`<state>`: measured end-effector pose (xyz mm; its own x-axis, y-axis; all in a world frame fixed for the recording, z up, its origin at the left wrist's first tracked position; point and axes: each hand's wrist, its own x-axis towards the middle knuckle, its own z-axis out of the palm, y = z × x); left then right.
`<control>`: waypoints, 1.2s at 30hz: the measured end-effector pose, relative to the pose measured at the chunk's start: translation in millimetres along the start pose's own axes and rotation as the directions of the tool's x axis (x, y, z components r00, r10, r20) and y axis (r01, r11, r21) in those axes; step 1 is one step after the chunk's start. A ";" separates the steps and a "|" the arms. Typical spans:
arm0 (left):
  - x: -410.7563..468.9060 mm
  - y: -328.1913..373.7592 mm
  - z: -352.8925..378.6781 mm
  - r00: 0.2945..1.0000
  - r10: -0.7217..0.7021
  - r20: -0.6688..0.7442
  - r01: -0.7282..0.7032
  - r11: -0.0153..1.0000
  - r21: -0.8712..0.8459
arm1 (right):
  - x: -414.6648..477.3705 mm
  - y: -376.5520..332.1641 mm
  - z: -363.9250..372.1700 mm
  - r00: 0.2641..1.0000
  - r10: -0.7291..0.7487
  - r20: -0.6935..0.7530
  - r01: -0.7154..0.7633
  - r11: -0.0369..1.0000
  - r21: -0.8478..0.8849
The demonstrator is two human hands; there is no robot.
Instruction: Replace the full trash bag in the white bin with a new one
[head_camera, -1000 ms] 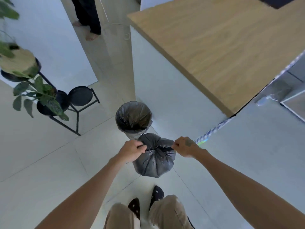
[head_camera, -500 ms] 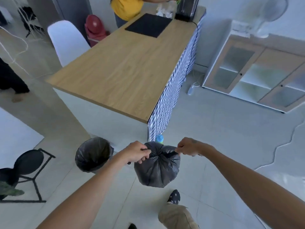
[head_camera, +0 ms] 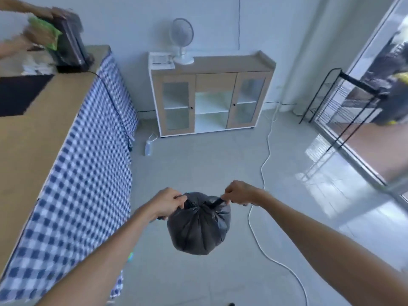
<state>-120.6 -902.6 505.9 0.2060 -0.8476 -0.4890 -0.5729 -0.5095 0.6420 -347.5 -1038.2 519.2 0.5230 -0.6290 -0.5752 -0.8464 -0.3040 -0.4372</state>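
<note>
The left hand and right hand are each closed tight on a tied end of the full black trash bag, which hangs above the floor.

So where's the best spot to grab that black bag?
By the gathered neck on top, from above. The bag bulges round and slippery below, but the plastic bunches into two ends there, one pinched by the left hand, one by the right hand.

Bright daylight came through the glass door at right, glaring off the floor; edges bowed and the far desk corner blurred.
</note>
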 end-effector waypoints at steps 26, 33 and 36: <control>382.8 566.1 207.3 0.836 0.531 0.139 -0.536 0.844 -0.001 | -9.7 422.2 -335.8 0.471 0.749 -0.466 -0.231 0.614 0.755; 427.0 695.0 326.3 0.797 0.565 0.212 -0.582 0.812 0.025 | -39.8 582.1 -386.1 0.383 0.831 -0.404 -0.216 0.506 0.835; 440.2 746.7 375.1 0.805 0.542 0.241 -0.566 0.823 0.039 | -55.3 644.2 -408.8 0.391 0.837 -0.384 -0.200 0.484 0.852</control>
<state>-755.4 -1600.8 548.4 -0.3362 -0.9228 -0.1880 -0.6191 0.0662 0.7825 -962.6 -1491.8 552.0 -0.5424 -0.7746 -0.3252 -0.4291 0.5882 -0.6855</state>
